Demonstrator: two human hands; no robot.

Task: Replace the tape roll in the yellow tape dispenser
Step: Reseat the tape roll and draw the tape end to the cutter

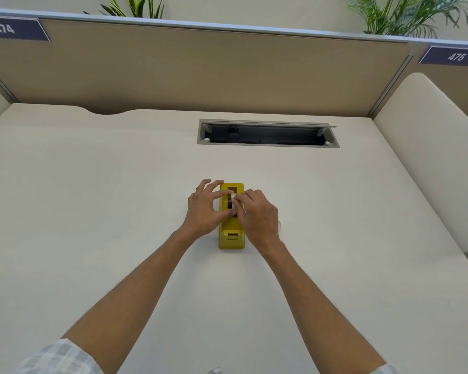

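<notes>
- A yellow tape dispenser (232,233) stands lengthwise on a pale desk (92,198), its cutter end nearest the person, about level with the middle of the view.
- 2 bare forearms reach in from the bottom edge, and both hands meet over the open well in the dispenser's top.
- The left hand (204,209) comes in from the left side; its thumb and forefinger pinch a small roll of tape (230,202) sitting in the well, while the other fingers fan out clear of it.
- The right hand (256,215) mirrors it from the right, fingertips curled in and gripping the same roll, probably to keep it level on its hub.
- Whether the roll is being lifted out or seated is not clear from this view.
- A small clear object, possibly a second roll, peeks out just right of the right hand; too hidden to confirm.
- Beyond, an open cable tray (268,134) is set into the desk, before a tan partition (200,68) labelled 474 and 475.
</notes>
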